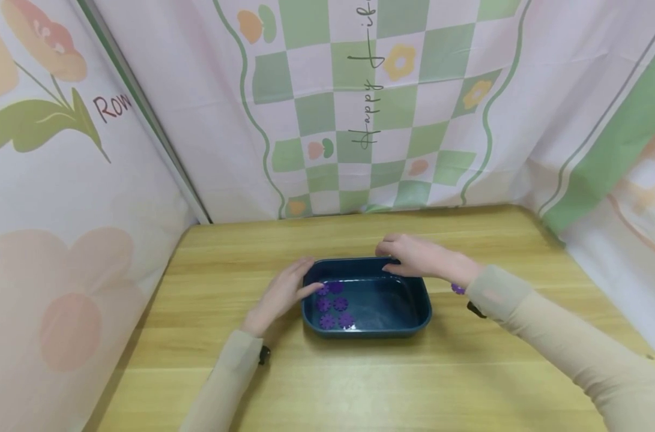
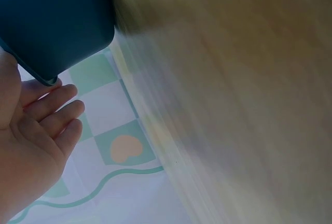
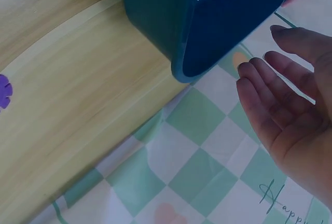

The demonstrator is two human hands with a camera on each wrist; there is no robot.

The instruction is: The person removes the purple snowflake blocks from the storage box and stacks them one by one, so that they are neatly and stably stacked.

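A dark blue rectangular plastic tub (image 1: 367, 333) stands on the wooden table. Several purple notched discs, shaped like flowers, (image 1: 340, 304) lie inside, gathered on its left side. My left hand (image 1: 281, 295) holds the tub's far left corner, its thumb over the rim and its fingers outside. In the left wrist view, the corner passes between thumb and fingers. Across the far rim reaches my right hand (image 1: 416, 257), thumb on the inner side, fingers beyond. Its fingers are loosely bent, and the right wrist view shows nothing in them.
Another purple disc (image 1: 458, 288) lies on the table to the right of the tub, partly hidden by the right sleeve. Black wrist straps (image 1: 475, 309) show below the sleeves. A green-and-white checked curtain (image 1: 354, 120) hangs behind the wooden table (image 1: 359, 384).
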